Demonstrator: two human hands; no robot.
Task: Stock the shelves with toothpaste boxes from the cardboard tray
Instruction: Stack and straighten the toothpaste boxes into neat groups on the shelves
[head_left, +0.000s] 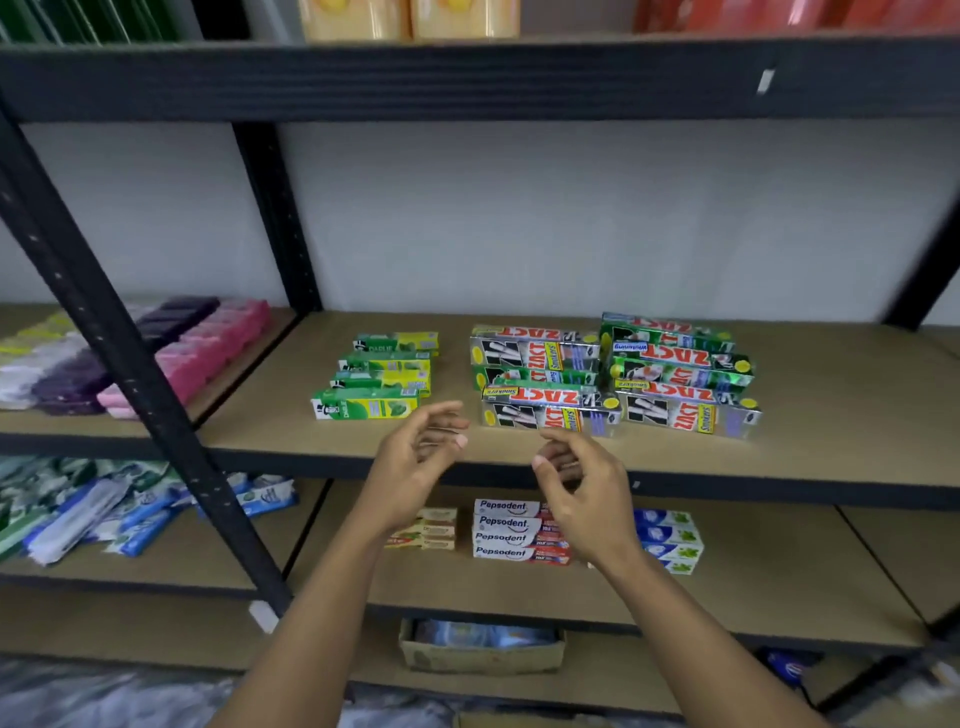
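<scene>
Overlapping Pepsodent boxes (501, 530), right hand (582, 483); cardboard tray (480, 659) contents blurred.

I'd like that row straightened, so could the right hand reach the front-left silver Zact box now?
Probably yes: the right hand hovers empty just in front of the front-left silver Zact box, with nothing between them.

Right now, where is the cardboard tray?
Head view, low centre: the cardboard tray sits on the lowest shelf, directly beneath the Pepsodent boxes stacked one shelf up.
</scene>
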